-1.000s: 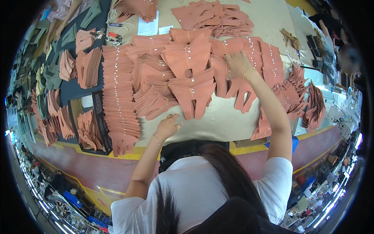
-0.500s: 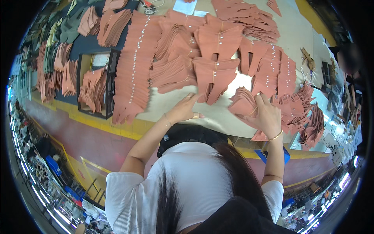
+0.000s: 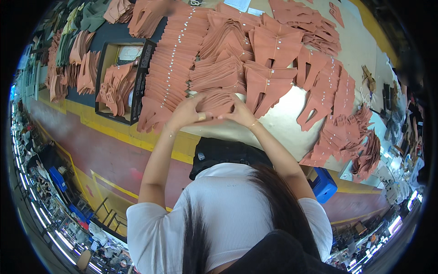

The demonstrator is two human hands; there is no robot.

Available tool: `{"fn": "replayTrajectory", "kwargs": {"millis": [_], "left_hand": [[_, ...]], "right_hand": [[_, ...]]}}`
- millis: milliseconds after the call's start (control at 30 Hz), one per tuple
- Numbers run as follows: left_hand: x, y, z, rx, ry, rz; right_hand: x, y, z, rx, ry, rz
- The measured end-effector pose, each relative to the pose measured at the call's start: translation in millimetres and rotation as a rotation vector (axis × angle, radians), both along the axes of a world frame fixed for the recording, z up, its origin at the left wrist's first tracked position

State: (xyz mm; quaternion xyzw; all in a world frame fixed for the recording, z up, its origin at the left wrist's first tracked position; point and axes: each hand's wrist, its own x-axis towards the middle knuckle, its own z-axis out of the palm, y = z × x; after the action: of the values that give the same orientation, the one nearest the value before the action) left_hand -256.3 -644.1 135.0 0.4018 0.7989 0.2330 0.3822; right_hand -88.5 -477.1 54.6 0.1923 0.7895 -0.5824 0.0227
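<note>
My left hand and my right hand press from both sides on a stack of salmon-coloured cut pieces that look like leather. The stack lies at the near edge of the table, with thumbs along its front and fingers round its sides. Directly beyond it is a fanned pile of the same pieces. Left of my left hand runs a long overlapping row of pieces with small white marks down its middle. To the right of my right hand lies a forked bundle, tied with a thin cord.
A black open box with more pieces stands at the left. Further stacks and a loose pile cover the table's right side. Bare tabletop shows between. Below the near edge, a blue plastic container stands at the right.
My right hand has moved left from the right-hand pieces, and a stack now sits between both hands. My left hand has shifted left. The whole view has turned slightly.
</note>
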Motion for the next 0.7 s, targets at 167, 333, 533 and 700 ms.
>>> {"fn": "replayTrajectory", "kwargs": {"millis": [167, 333, 533, 700], "left_hand": [[-19.6, 11.7, -33.9, 0.147, -0.055, 0.054], [-16.4, 21.2, -45.2, 0.187, -0.022, -0.006], [1.2, 17.9, -64.2, 0.186, 0.185, 0.053], [17.8, 15.7, -63.0, 0.270, 0.464, -0.026]], "right_hand": [[-21.0, -4.7, -17.2, 0.240, 0.039, -0.116], [-19.1, -7.7, 5.2, 0.445, -0.124, -0.134], [17.3, 93.1, 31.2, 0.543, 0.219, -0.424], [50.0, 274.2, 25.1, 0.912, -0.064, -0.541]]}}
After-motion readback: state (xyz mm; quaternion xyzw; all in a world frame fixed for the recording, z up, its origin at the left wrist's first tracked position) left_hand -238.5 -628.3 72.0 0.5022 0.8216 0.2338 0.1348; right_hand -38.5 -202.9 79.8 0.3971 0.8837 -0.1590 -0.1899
